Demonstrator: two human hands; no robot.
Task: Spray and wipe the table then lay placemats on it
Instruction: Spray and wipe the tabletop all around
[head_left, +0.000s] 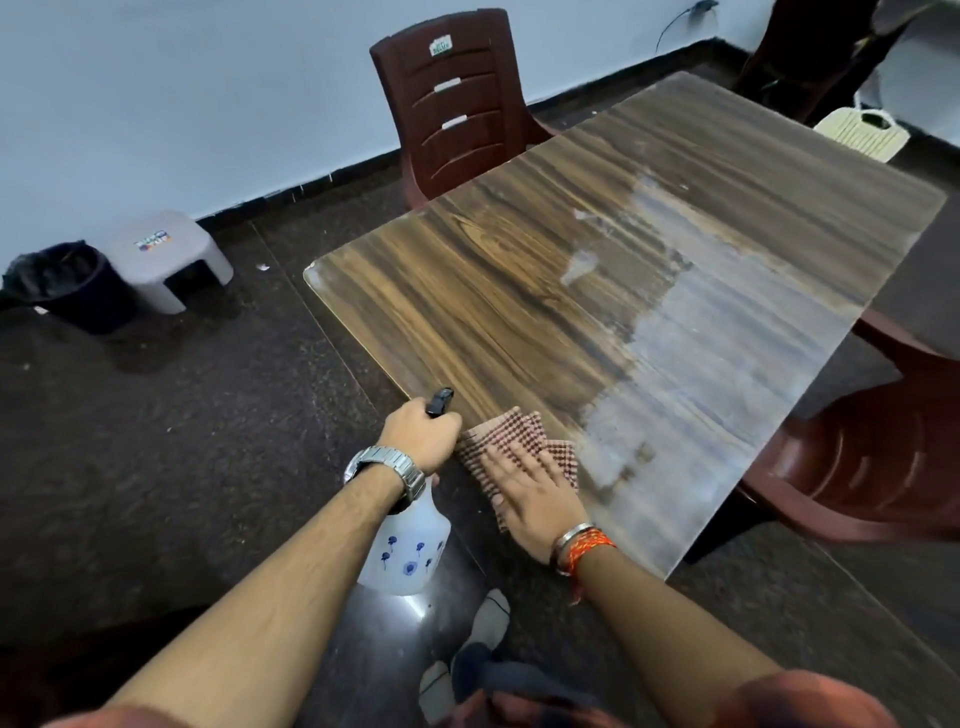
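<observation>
Both hands work at the near corner of the table (519, 270). Left hand (421, 434) is curled tight round the head of a bottle (410, 545). The black nozzle pokes out past the knuckles, and the white body with blue flowers hangs under the wrist, off the table edge and over the floor. A watch (384, 465) sits on that wrist.

Right hand (530, 491) lies flat with its fingers straight and slightly spread, pressing a checked cloth (519, 434) onto the tabletop. It grips nothing. The cloth shows beyond the fingertips and along the thumb side, just beside the left knuckles. A metal bangle (571, 535) and an orange thread (589, 551) ring the right wrist.

Ahead and to the right of the right hand the tabletop carries a pale, hazy film (727, 332). Ahead of the left hand the wood is dark and clear-grained.

A chair (457, 104) stands well beyond the left hand at the far side of the table. Another chair (857, 467) is to the right of the right hand, against the table's edge. Far left of the left hand, by the wall, stand a stool (166, 249) and a bin (78, 291).
</observation>
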